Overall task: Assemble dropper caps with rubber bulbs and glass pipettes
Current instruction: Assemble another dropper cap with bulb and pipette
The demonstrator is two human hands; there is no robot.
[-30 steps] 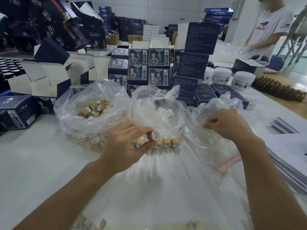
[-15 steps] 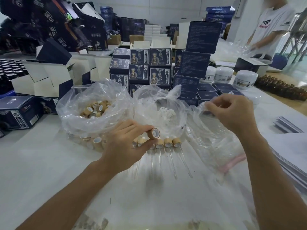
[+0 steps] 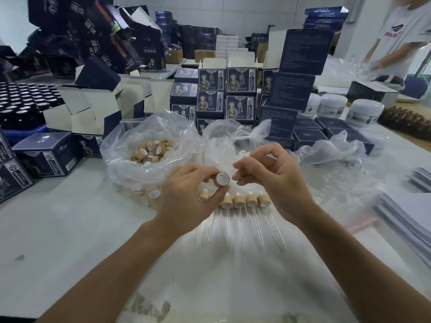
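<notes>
My left hand (image 3: 186,197) grips a bamboo-coloured dropper cap (image 3: 222,179) between thumb and fingers, its white-lined opening turned to the right. My right hand (image 3: 275,178) is just right of the cap, thumb and forefinger pinched on a thin clear glass pipette (image 3: 241,160) that is hard to make out. Below both hands lies a row of several assembled droppers (image 3: 245,201), glass tubes pointing toward me. Behind stand a clear bag of loose caps (image 3: 149,152), a bag of white rubber bulbs (image 3: 229,143) and a crumpled bag of pipettes (image 3: 331,164).
Dark blue product boxes (image 3: 240,85) are stacked behind the bags. Dark bottles (image 3: 23,101) fill the far left, white jars (image 3: 363,110) the back right. A stack of grey sheets (image 3: 410,215) lies at the right edge. Another person (image 3: 401,36) stands at the far right.
My right hand left the pipette bag on the right and came left to the cap's mouth. My left hand kept hold of the cap and raised it slightly.
</notes>
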